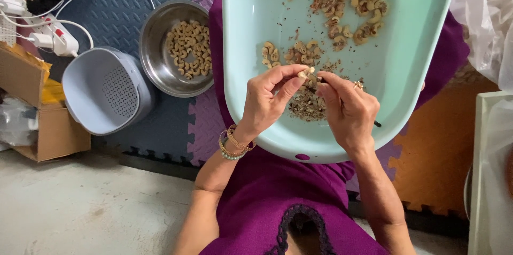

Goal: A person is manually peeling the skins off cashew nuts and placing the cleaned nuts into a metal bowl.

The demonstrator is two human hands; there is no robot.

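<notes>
Cashew [306, 72] pinched at left hand [267, 100] fingertips, right hand [347, 108] touching it

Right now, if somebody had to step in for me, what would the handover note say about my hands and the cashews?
Left hand: pinching one cashew between thumb and fingertips, over the basin.
Right hand: gripping a thin dark tool, its tip at that nut.
Mint-green basin on the lap: unpeeled cashews at the far end, a small pile mid-basin, peelings under the hands.
Done: peeled nuts sit in the steel bowl on the mat.
Left: the nut in hand and the far heap.
Grey colander tub beside the bowl holds nothing.
</notes>
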